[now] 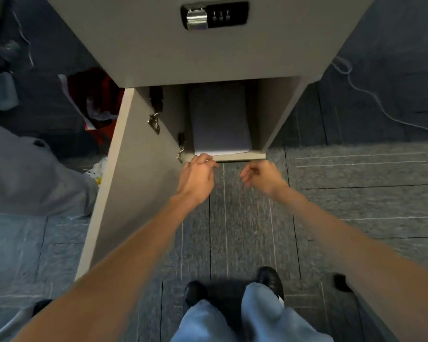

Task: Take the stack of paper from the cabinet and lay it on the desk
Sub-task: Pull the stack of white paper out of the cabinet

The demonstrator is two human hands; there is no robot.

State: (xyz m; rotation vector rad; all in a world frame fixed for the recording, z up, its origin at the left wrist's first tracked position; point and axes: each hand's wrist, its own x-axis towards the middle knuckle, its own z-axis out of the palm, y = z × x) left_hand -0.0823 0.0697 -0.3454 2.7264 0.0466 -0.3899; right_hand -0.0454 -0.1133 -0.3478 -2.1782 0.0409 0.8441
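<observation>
Two bare hands are out in front of the open cabinet (277,114), down at floor level. Inside the lower compartment lies the stack of paper (220,119), flat on the cabinet floor, its near edge at the front lip of the shelf. Left hand (195,176) is right at that lip, fingers curled loosely, fingertips (204,157) at the shelf edge just below the paper's front left corner; whether they touch the sheets, I cannot tell. It holds nothing that shows. Right hand (262,175) hangs just short of the shelf, a little apart from it, fingers half curled inward and empty. Cabinet door (134,181) is swung wide to the left, hinges (154,122) showing on its inner edge. Above the opening sits a closed drawer front with a combination lock (215,16). Below, grey carpet tiles (356,193), two black shoes (195,291) and pale blue trouser legs (262,309). Left of the door, red cloth (94,95) lies in a heap.
</observation>
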